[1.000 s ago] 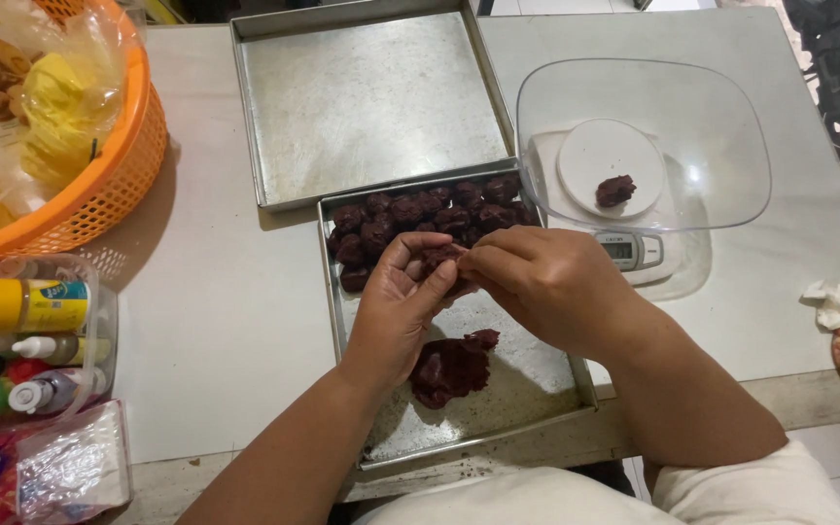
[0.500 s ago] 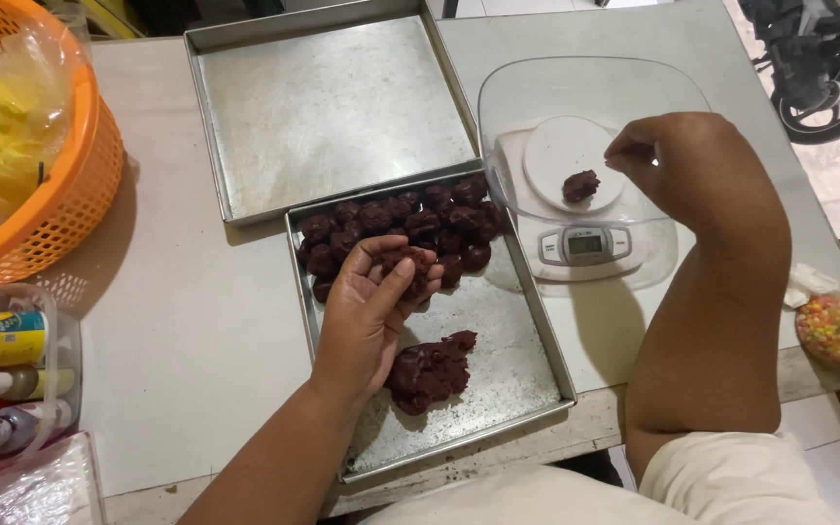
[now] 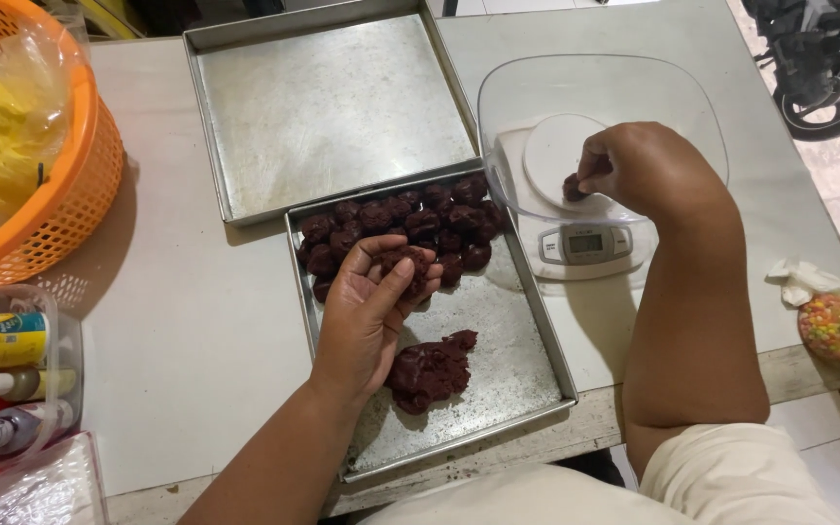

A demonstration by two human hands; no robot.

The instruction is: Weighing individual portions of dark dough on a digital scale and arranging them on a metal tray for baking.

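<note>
Weighing step: your right hand (image 3: 648, 165) pinches dough bit (image 3: 574, 187) over scale (image 3: 576, 219); left hand (image 3: 371, 311) fingers curl round dough lump (image 3: 405, 264). Next: judge weight, adjust.

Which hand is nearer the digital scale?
Right. The right hand is inside the clear bowl on the digital scale, fingers on a small dough piece. The left hand is over the near tray, holding dough.

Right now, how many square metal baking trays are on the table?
2. The empty square metal baking tray lies at the far side; the nearer square metal tray, touching it, holds dark dough balls.
</note>
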